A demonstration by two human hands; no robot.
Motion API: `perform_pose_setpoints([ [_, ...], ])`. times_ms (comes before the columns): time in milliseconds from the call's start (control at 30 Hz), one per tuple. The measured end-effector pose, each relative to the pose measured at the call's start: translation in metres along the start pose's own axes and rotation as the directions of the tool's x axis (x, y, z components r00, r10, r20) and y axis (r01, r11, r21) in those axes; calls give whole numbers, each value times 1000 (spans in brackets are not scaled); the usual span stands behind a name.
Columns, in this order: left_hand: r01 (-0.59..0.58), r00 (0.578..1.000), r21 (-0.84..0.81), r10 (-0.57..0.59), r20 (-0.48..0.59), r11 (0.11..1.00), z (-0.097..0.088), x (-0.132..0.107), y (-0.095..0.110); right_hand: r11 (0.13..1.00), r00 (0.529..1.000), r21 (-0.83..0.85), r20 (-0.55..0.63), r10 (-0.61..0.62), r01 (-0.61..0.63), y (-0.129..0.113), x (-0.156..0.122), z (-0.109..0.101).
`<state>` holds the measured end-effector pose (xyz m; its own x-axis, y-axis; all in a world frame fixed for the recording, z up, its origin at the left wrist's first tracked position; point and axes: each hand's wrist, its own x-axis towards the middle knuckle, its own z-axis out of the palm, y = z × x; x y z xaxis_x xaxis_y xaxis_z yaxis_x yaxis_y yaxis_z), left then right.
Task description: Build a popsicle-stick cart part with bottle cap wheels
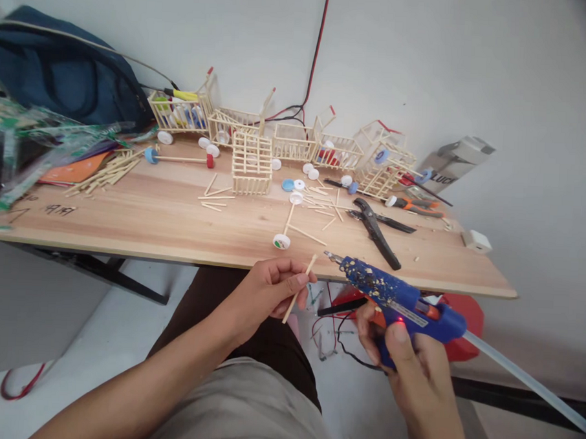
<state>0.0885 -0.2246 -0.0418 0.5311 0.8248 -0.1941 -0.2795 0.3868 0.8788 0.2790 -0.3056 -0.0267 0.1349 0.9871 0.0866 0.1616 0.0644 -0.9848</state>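
Between the thumb and fingers of my left hand is a thin wooden stick, tilted, its upper end near the glue gun's nozzle. My right hand is wrapped round the handle of a blue glue gun, which is spotted with dried residue and has a small red light on. A long clear glue stick runs out of its back. Just beyond my left hand, a wooden axle joins two white bottle-cap wheels. One loose stick lies against this axle.
Several small stick-built carts stand along the wall. Black pliers and orange-handled pliers lie at right. Cut sticks, a blue bag and plastic wrapping occupy the left. The table's front edge is close to my hands.
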Motion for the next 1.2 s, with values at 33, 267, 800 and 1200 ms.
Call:
perform_pose_setpoints([
  [33, 1, 1000, -3, -1, 0, 1000, 0, 0, 0, 1000, 1000, 24, -5, -15, 15, 0, 0, 0],
  [267, -3, 1000, 2, 3, 13, 1000, 0, 1, 0, 999, 999, -20, 8, 36, -36, 5, 3, 1],
  [800, -12, 1000, 8, 12, 10, 1000, 0, 0, 11, 577, 954, -795, 7, -299, 187, -16, 46, -54],
  [1200, -34, 999, 1, 34, -12, 999, -3, 1, 15, 262, 961, -964, -25, -275, 50, 53, 148, -213],
])
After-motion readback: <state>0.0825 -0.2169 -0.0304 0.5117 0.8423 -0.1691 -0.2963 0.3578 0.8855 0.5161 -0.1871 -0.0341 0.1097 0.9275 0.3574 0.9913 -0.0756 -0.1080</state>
